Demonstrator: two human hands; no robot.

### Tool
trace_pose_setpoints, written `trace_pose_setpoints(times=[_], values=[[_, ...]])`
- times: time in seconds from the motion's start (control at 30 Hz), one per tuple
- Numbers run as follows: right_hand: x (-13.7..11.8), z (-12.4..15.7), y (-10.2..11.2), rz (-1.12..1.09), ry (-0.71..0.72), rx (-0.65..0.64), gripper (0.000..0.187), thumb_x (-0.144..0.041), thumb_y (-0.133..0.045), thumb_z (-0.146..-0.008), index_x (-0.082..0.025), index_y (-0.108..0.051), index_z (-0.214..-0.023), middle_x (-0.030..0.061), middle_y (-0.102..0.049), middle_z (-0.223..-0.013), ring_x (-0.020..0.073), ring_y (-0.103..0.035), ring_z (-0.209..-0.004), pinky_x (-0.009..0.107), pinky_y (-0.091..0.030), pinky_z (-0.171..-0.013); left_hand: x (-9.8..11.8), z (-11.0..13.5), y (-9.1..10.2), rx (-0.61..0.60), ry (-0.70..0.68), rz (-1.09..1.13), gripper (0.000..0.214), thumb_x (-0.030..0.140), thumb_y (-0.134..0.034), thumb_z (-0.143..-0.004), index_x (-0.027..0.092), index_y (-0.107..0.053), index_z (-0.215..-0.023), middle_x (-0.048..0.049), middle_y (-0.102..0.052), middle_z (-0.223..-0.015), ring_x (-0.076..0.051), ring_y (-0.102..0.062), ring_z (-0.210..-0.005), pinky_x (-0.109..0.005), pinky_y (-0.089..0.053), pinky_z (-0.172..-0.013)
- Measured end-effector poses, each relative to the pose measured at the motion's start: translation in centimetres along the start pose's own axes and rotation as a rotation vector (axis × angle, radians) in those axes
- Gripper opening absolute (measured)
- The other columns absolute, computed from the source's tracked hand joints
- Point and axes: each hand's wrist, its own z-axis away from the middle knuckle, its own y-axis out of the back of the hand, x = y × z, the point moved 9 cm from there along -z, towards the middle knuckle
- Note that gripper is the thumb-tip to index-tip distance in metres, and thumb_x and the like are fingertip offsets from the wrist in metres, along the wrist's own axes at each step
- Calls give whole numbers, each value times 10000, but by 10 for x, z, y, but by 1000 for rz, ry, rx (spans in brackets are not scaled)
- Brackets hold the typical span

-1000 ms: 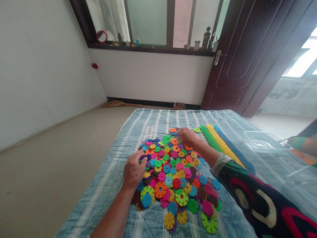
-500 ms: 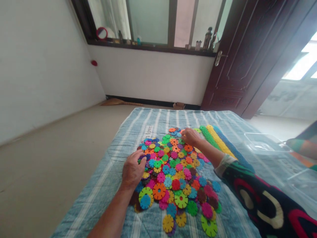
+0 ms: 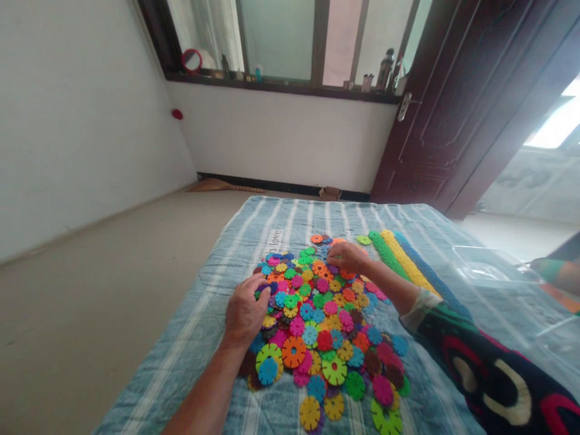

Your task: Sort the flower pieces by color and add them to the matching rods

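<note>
A heap of notched plastic discs [image 3: 324,340] in many colours is spread over the striped cloth. At the heap's left edge, my left hand [image 3: 247,308] is closed around a few purple snowflake discs [image 3: 272,288], which show between thumb and fingers. My right hand [image 3: 348,258] reaches to the far part of the heap with fingers bent down and drawn together. Whatever its fingertips pinch is hidden. An orange disc [image 3: 316,239] and a light green disc [image 3: 363,240] lie near it, one on either side.
Green [image 3: 390,256], yellow [image 3: 410,261] and blue [image 3: 432,275] rows of joined discs lie right of the heap. Clear plastic boxes [image 3: 496,266] sit farther right, beside another person's arm [image 3: 555,270]. The cloth-covered surface [image 3: 217,290] ends above floor at the left.
My right hand has moved slightly left and nearer, deeper over the heap, uncovering the light green disc. My left hand keeps its place and its purple discs. The view has shifted slightly.
</note>
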Motion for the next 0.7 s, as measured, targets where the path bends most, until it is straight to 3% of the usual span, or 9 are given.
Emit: trace_pose_setpoints(times=[0.2, 0.5, 0.7], values=[[23, 1, 18, 72, -226, 47, 286, -225, -483, -923, -199, -760, -989, 85, -731, -1058, 215, -651, -993, 279, -445, -831, 0, 0, 1, 11, -8, 4, 247, 327, -512, -785, 193, -700, -874, -107, -740, -1117, -256, -675, -1083, -389, -508, -1012], [14, -20, 3, 126, -370, -49, 295, -345, -574, -887, -140, -753, -999, 187, -649, -1204, 322, -557, -1177, 372, -458, -911, 0, -2, -1, 7, -17, 6, 226, 322, -520, -786, 203, -696, -863, -96, -744, -1102, -255, -681, -1068, -385, -515, -1003], [13, -23, 3, 53, -406, -7, 283, -235, -640, -811, -196, -745, -1071, 140, -674, -1193, 298, -595, -1138, 344, -481, -883, -3, -2, -1, 2, 4, 5, 250, 339, -516, -772, 201, -703, -862, -102, -743, -1111, -257, -676, -1083, -382, -508, -1009]])
